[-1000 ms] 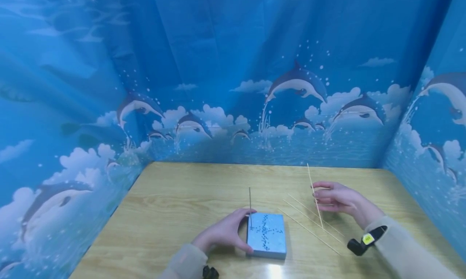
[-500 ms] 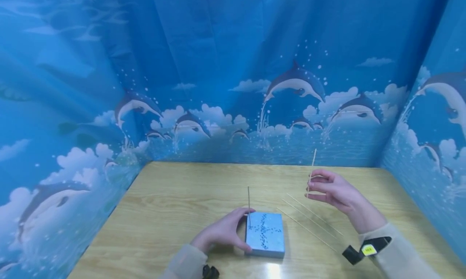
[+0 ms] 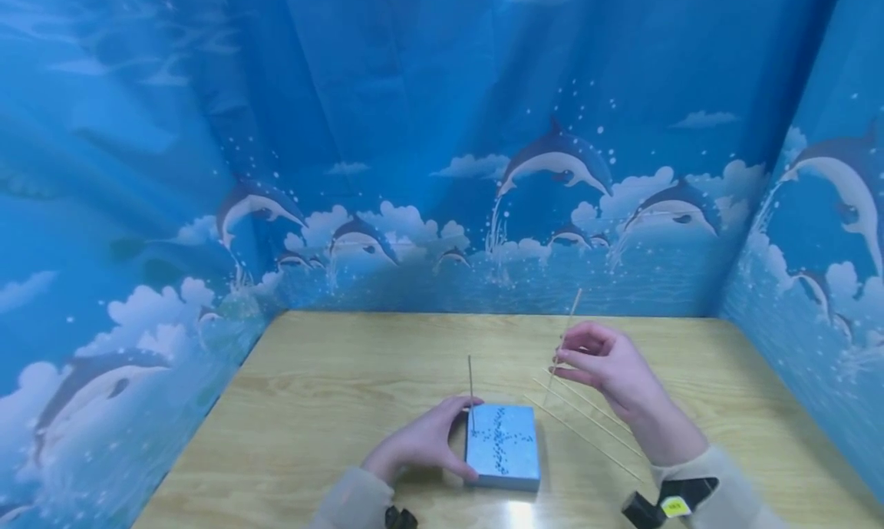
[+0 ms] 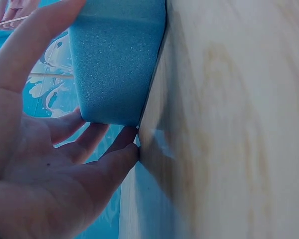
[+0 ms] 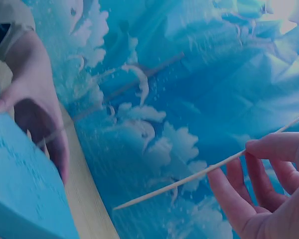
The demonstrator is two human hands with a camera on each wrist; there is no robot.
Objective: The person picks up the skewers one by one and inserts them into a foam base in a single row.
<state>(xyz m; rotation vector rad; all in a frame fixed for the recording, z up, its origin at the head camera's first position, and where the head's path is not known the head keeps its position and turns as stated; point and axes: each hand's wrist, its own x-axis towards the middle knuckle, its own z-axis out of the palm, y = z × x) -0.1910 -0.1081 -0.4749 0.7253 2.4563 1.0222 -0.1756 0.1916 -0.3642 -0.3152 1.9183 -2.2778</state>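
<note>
A light blue foam block [image 3: 519, 460], its top dotted with many small dark holes, lies on the table. My left hand [image 3: 428, 441] grips its left side, thumb at the near corner and fingertips at the far one. Near the block's left edge a thin stick [image 3: 471, 377] stands upright. To the right and raised above the table, my right hand [image 3: 615, 369] pinches a bamboo skewer [image 5: 164, 189] between thumb and fingers. The skewer is tilted, and its pointed end [image 5: 118, 206] shows in the right wrist view.
Three loose skewers [image 3: 583, 438] lie slanted on the wooden table [image 3: 359, 360] between the block and my right forearm. A blue curtain [image 3: 414, 130] printed with dolphins hangs behind the table and along both sides.
My right hand has risen from beside the loose skewers and moved left toward the block, turning the pinched skewer to lean the other way. The left hand and block have stayed put.
</note>
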